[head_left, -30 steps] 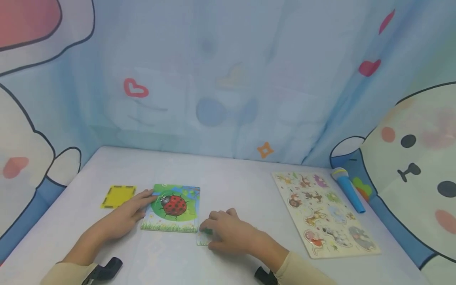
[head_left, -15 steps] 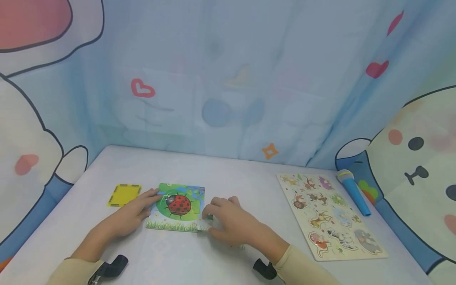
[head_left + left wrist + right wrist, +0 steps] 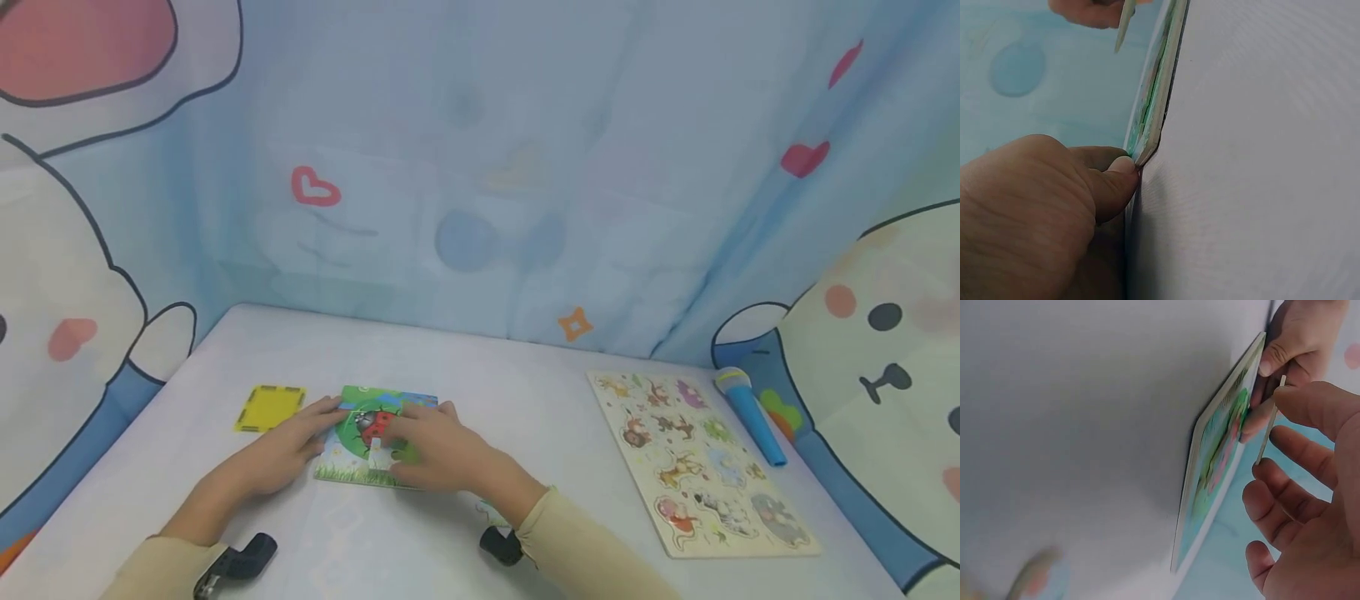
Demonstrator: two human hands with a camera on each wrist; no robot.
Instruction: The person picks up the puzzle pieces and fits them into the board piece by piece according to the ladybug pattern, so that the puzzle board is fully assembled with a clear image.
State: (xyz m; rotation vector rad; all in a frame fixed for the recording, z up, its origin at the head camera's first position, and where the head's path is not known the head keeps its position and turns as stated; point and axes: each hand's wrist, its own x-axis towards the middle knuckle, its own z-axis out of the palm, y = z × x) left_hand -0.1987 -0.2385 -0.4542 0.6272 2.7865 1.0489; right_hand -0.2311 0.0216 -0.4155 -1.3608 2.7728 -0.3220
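Observation:
A square ladybug jigsaw puzzle point(image 3: 352, 462) lies on the table, its right part hidden under my right hand. Along its left edge rests my left hand point(image 3: 281, 454), index finger over the picture. In the left wrist view, the thumb and a finger of the left hand point(image 3: 1041, 206) grip the rim of the puzzle point(image 3: 1159, 112). Over the board, my right hand point(image 3: 438, 450) pinches a thin puzzle piece point(image 3: 377, 458). The right wrist view shows the piece point(image 3: 1267, 434) edge-on, tilted and apart from the board, between thumb and fingers of the right hand point(image 3: 1310, 519).
Another puzzle piece point(image 3: 489, 510) lies partly under the right forearm. Beyond my left hand is a yellow square tile point(image 3: 272, 407). On the right are an animal puzzle board point(image 3: 697, 467) and a blue toy microphone point(image 3: 752, 417). A printed curtain point(image 3: 510, 167) hangs behind the table.
My right hand has picked a piece up from beside the puzzle and carried it left over the ladybug picture. The left hand keeps its place on the board; the head view has shifted slightly.

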